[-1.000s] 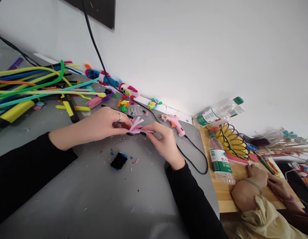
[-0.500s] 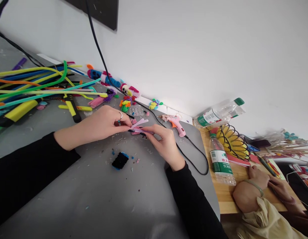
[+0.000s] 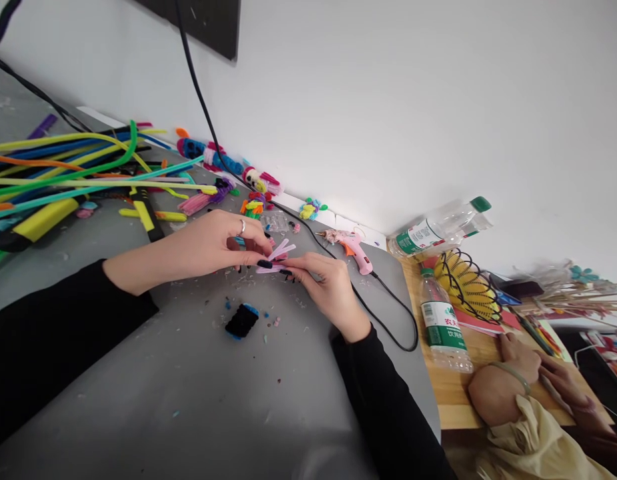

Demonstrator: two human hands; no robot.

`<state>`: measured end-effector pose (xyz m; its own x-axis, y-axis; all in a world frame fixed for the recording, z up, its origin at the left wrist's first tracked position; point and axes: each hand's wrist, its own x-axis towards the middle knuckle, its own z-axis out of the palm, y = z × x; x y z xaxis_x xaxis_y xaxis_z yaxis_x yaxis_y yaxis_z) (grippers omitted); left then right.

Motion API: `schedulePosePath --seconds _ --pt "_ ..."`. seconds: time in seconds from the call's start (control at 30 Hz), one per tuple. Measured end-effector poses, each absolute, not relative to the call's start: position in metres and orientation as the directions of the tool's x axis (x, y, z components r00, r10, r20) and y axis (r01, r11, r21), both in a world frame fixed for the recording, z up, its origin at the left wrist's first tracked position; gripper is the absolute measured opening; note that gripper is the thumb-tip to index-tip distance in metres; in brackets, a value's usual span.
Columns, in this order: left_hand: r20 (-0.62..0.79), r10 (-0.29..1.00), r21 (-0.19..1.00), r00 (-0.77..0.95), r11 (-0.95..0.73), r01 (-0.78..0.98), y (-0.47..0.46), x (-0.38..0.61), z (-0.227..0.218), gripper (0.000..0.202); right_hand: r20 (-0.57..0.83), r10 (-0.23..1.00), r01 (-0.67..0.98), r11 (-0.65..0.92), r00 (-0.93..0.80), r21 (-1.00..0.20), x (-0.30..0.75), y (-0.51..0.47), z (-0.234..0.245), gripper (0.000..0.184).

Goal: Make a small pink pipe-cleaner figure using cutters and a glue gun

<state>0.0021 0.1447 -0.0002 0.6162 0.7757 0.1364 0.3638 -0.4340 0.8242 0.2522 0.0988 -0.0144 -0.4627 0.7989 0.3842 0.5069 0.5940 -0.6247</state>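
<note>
Between my hands is a bundle of pale pink pipe cleaners point(image 3: 281, 250), its loose ends fanning up past the fingertips. My left hand point(image 3: 223, 243), with a ring on one finger, pinches it from the left. From the right, my right hand point(image 3: 326, 283) grips the other side with thumb and fingers. Part of the bundle is hidden behind the fingers. Nearer to me on the grey table point(image 3: 203, 400) lies a small black fuzzy block with blue edges point(image 3: 242, 321), touched by neither hand.
Many coloured pipe cleaners point(image 3: 63, 167) and yellow-black cutters point(image 3: 146, 213) lie left. Pipe-cleaner figures point(image 3: 258, 180) line the wall. A pink glue gun point(image 3: 356, 252) trails its cord rightward. Plastic bottles point(image 3: 446, 327) and a wire basket point(image 3: 468, 287) stand beside another person's hands point(image 3: 518, 357).
My left fingers have shifted slightly right and curled further over the pink bundle, whose loose ends now point more upward. My right hand stays nearly in place.
</note>
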Motion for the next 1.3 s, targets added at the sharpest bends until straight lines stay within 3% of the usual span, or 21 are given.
schedulePosePath --seconds 0.4,0.5,0.63,0.7,0.8,0.87,1.07,1.3 --pt "0.113 0.825 0.807 0.554 -0.402 0.433 0.147 0.001 0.0 0.03 0.37 0.813 0.522 0.576 -0.45 -0.629 0.249 0.097 -0.011 0.016" --pt "0.131 0.832 0.796 0.539 -0.413 0.443 0.15 0.0 -0.005 0.032 0.439 0.832 0.584 0.552 -0.338 -0.596 0.255 0.102 -0.008 0.016" --pt "0.161 0.814 0.772 0.558 -0.456 0.443 0.15 -0.001 -0.006 0.029 0.538 0.833 0.78 0.251 0.127 -0.573 0.289 0.115 -0.009 0.018" --pt "0.148 0.797 0.759 0.585 -0.471 0.45 0.149 -0.001 -0.003 0.027 0.519 0.821 0.861 0.068 0.238 -0.503 0.311 0.121 -0.014 0.02" --pt "0.105 0.782 0.739 0.615 -0.475 0.478 0.148 -0.001 0.0 0.027 0.41 0.878 0.914 -0.07 0.247 -0.401 0.335 0.124 -0.022 0.02" --pt "0.081 0.776 0.729 0.626 -0.474 0.493 0.149 -0.001 0.001 0.027 0.362 0.903 0.92 -0.081 0.231 -0.383 0.342 0.124 -0.026 0.019" --pt "0.025 0.769 0.731 0.639 -0.45 0.512 0.15 0.001 0.0 0.021 0.359 0.906 0.911 -0.062 0.222 -0.407 0.334 0.121 -0.027 0.028" --pt "0.005 0.766 0.72 0.643 -0.449 0.529 0.15 0.0 0.001 0.024 0.257 0.869 0.831 -0.26 0.423 -0.491 0.316 0.116 -0.008 0.026"
